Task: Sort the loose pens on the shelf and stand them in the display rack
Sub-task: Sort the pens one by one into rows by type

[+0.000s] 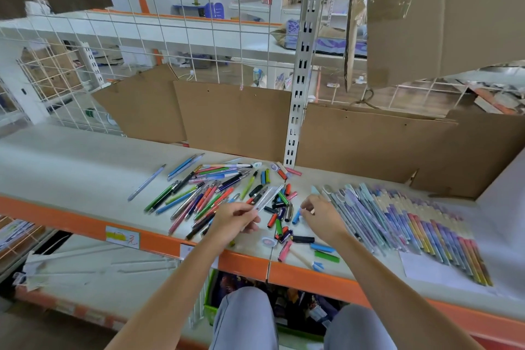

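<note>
A heap of loose pens [204, 193] in many colours lies on the white shelf [71, 167]. Right of the heap, loose caps and short pen parts [279, 217] are scattered. My left hand [235, 219] pinches a clear, whitish pen [268, 197] at its lower end, just above the shelf. Over the caps, my right hand [319, 214] hovers with curled fingers, its fingertips by a small blue cap [297, 216]; whether it holds anything is unclear. At the right a neat row of patterned pens [412, 224] lies side by side. No display rack is in view.
Cardboard sheets [235, 119] lean against the wire grid at the shelf's back. A metal upright [295, 111] stands behind the caps. The shelf has an orange front edge [85, 224]. A single pale pen [146, 182] lies apart at the left. A green crate [213, 312] sits below.
</note>
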